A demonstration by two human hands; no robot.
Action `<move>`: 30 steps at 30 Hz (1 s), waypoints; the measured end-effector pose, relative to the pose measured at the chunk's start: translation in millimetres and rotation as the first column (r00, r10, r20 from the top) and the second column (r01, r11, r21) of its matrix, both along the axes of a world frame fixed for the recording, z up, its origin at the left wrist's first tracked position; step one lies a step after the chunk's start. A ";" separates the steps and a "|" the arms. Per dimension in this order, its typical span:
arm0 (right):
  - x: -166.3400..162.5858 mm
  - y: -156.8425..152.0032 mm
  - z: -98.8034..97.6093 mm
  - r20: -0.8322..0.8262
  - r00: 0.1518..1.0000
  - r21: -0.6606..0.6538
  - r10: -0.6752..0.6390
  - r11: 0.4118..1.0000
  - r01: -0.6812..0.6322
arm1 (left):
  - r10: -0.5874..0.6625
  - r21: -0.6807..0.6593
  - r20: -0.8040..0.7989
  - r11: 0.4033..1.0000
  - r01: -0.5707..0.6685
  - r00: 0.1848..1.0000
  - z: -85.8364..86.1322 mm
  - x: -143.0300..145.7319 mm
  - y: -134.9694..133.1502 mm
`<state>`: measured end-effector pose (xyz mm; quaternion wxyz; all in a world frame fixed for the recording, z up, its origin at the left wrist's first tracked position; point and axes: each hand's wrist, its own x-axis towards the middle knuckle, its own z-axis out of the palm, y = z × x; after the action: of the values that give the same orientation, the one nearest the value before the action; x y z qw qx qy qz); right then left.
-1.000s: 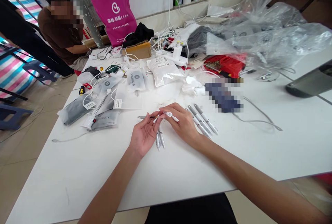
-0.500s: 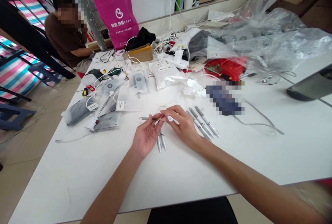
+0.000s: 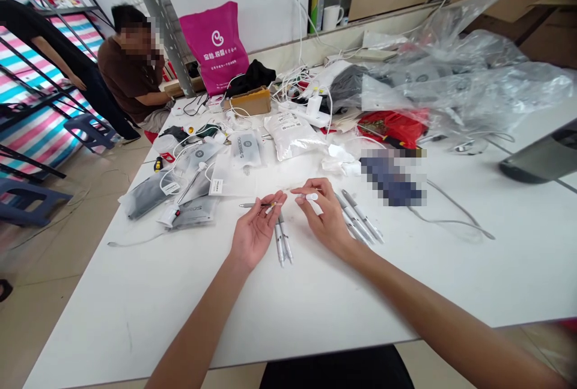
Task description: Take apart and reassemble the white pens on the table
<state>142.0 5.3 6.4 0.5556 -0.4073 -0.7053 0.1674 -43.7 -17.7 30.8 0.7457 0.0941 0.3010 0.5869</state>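
Observation:
Thumb and fingers of my left hand (image 3: 253, 235) pinch the grey front half of a pen (image 3: 247, 205), with a thin refill sticking out to the right. Opposite it, my right hand (image 3: 328, 217) is closed on a white pen barrel (image 3: 311, 196). A small gap separates the two pen parts, both held just above the table. Between my wrists lie a few grey-and-white pens (image 3: 283, 245), partly covered at the top by my left fingers. Several more pens (image 3: 364, 217) lie side by side just right of my right hand.
Packed grey pouches (image 3: 151, 193) and cables crowd the left of the white table (image 3: 270, 323). Behind my hands lies a white plastic package (image 3: 293, 136). Clear plastic bags (image 3: 473, 82) pile up at the back right. A seated person (image 3: 130, 70) is at the far left.
My hands have drawn apart, and the white barrel has come away to the right from the refill. The whole view has shifted slightly.

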 end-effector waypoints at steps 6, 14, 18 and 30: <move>1.7 1.0 -1.3 0.016 0.999 0.097 0.032 0.995 -0.034 | -0.087 0.024 -0.045 0.996 0.088 0.995 -4.5 4.0 -2.5; 3.1 1.9 -5.1 0.126 0.990 0.135 0.058 0.988 -0.075 | -0.095 0.037 -0.047 0.995 0.096 0.994 -5.8 4.3 -2.6; 3.4 2.7 -5.5 0.144 0.988 0.136 0.059 0.988 -0.079 | -0.103 0.042 -0.059 0.994 0.106 0.993 -7.0 5.7 -2.9; 3.2 2.2 -6.5 0.156 0.983 0.156 0.095 0.981 -0.119 | -0.113 0.056 -0.071 0.992 0.117 0.991 -7.0 6.0 -3.4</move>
<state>145.3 7.4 -0.1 0.5237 -0.3327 -0.7769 0.1074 -37.7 -21.1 23.8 0.7646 0.1537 0.3024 0.5481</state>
